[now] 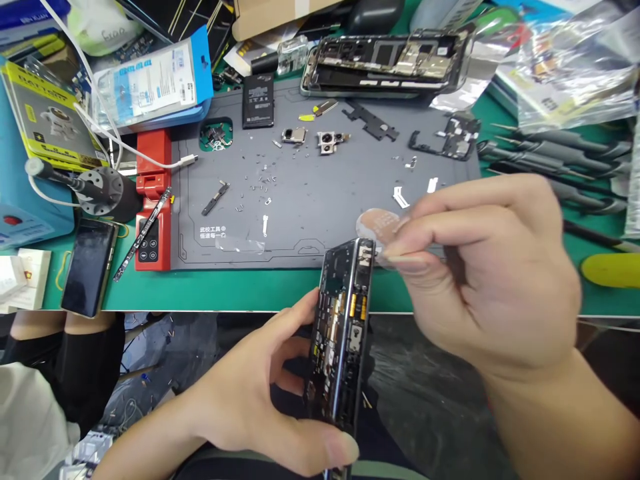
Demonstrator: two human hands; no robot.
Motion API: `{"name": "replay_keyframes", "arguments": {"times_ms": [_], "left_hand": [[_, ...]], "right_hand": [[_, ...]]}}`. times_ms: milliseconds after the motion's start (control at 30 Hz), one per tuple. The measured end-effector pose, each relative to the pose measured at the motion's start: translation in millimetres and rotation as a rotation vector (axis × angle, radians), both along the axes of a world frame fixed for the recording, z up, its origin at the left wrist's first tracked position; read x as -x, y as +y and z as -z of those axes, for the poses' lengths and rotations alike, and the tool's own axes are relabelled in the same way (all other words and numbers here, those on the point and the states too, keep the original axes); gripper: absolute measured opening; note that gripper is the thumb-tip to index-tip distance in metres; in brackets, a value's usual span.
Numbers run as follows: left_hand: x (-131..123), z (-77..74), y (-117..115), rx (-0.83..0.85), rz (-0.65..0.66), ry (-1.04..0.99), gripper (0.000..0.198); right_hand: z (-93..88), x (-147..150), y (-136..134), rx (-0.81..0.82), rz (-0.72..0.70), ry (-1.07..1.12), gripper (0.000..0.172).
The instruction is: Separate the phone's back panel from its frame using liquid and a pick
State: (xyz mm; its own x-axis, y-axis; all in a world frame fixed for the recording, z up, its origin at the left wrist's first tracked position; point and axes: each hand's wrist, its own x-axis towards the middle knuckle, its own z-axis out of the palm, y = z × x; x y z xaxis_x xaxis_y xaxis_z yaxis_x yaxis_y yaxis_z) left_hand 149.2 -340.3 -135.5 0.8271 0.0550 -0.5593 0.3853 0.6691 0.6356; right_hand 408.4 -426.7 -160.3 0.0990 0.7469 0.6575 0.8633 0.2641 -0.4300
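An opened smartphone [334, 327] is held on edge in my left hand [250, 393], tilted, over the front edge of the bench. Its inner board and flex cables face left, and its metal rim faces up. The thumb lies along the near end and the fingers wrap behind, partly hidden. My right hand [495, 280] pinches a thin, rounded, see-through sheet [377, 223] with faint print between thumb and forefinger. The sheet sits just behind the phone's top corner; whether the two touch I cannot tell.
On the grey mat [300, 220] lie a battery [259, 100], camera modules [330, 141], brackets and several screws. Another opened phone [385, 63] rests behind. Screwdrivers and tweezers [555, 157] stand right; a red holder [153, 227] and black-screened phone [89, 267] lie left. Another person's legs [75, 327] show lower left.
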Motion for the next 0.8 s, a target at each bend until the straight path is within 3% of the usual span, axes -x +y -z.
{"name": "replay_keyframes", "arguments": {"times_ms": [400, 500, 633, 800], "left_hand": [[-0.1, 1.3, -4.5, -0.008, -0.003, 0.014, 0.137], [1.2, 2.4, -4.8, 0.000, -0.016, 0.001, 0.139], [2.6, 6.1, -5.3, 0.013, -0.036, -0.026, 0.137], [6.8, 19.9, -6.7, 0.222, -0.046, -0.089, 0.130]], "right_hand": [[11.1, 8.9, -8.5, -0.048, 0.066, 0.303, 0.036], [12.9, 12.9, -10.9, -0.076, 0.054, 0.356, 0.032], [12.8, 16.6, -16.9, -0.090, 0.083, 0.416, 0.007], [15.8, 15.8, -33.5, -0.047, 0.146, 0.464, 0.024]]}}
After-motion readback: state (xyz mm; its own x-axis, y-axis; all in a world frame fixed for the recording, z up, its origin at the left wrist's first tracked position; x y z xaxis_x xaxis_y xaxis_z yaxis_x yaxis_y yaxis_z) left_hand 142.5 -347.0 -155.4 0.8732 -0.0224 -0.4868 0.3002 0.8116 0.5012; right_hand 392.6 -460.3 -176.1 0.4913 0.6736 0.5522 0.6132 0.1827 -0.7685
